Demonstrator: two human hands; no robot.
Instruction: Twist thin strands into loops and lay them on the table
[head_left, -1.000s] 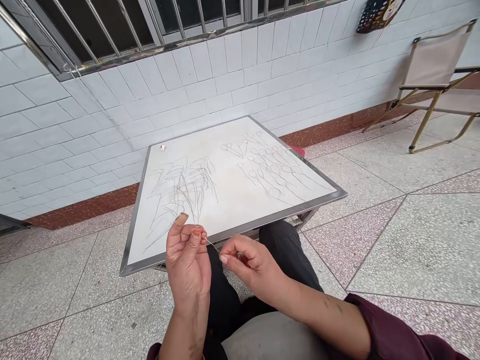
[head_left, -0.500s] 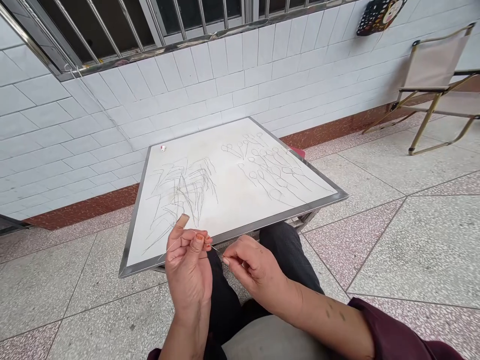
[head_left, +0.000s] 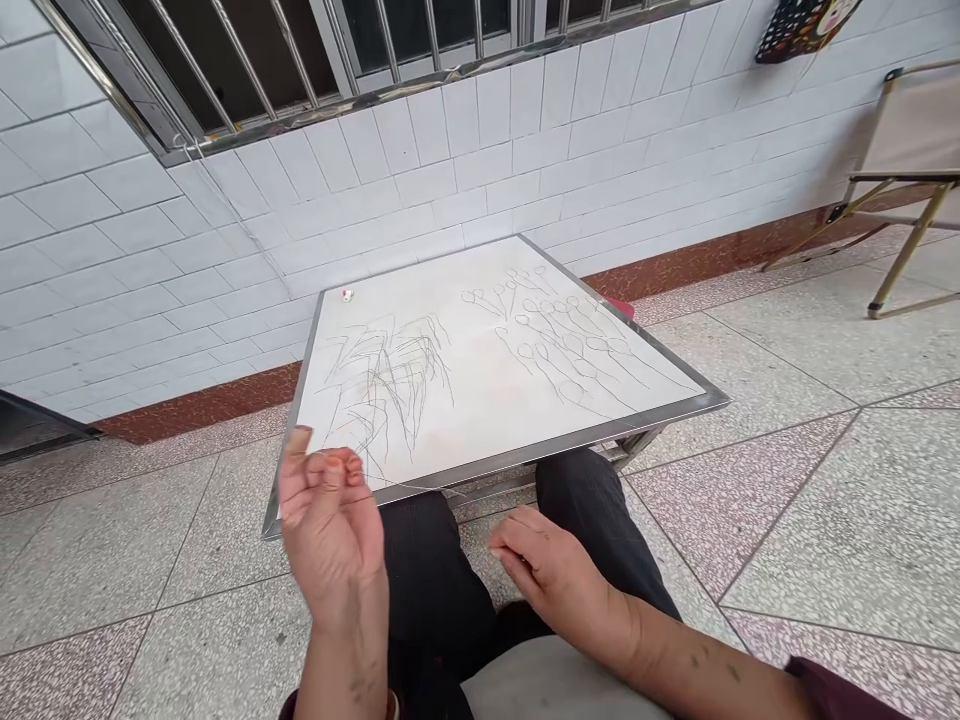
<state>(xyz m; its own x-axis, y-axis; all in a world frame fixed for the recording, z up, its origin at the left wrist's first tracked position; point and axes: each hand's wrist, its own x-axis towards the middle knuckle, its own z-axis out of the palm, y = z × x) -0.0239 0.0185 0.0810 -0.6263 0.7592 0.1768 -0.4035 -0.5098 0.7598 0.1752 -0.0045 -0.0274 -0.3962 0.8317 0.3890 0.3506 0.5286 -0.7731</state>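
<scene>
My left hand (head_left: 326, 520) is raised over the near left edge of a white-topped table (head_left: 487, 410), thumb and fingers pinched on a thin thread (head_left: 412, 487), its index finger wrapped in a tan band (head_left: 298, 440). The thread runs right from the pinch, and its far end fades from sight. My right hand (head_left: 551, 570) is lower, over my lap, with fingertips pressed together; what they hold is too small to make out. On the tabletop lie many thin dark strands (head_left: 397, 375) at the left and looped ones (head_left: 577, 345) at the right.
A small white and red item (head_left: 347, 295) sits at the table's far left corner. Behind it stands a tiled wall (head_left: 450, 170) with a barred window. A folding chair (head_left: 911, 130) is at the right, and a dark patterned basket (head_left: 802, 30) hangs on the wall.
My hands have moved apart: the left leftward, the right a little down and right. More thread shows between them. The whole view has shifted slightly.
</scene>
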